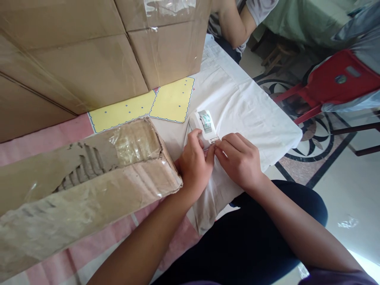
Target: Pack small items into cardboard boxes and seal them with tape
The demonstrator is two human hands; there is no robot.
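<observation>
The left hand is gripping a white case; the right hand is pinching its end, likely needing slow care.

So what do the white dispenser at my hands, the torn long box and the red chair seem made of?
White dispenser: probably hard plastic, smooth, judging by its even, rounded shell. Torn long box: corrugated cardboard, ridges showing where its surface is ripped, with glossy clear tape. Red chair: perhaps molded plastic, smooth, judging by its even colour; I can't be sure.
</observation>
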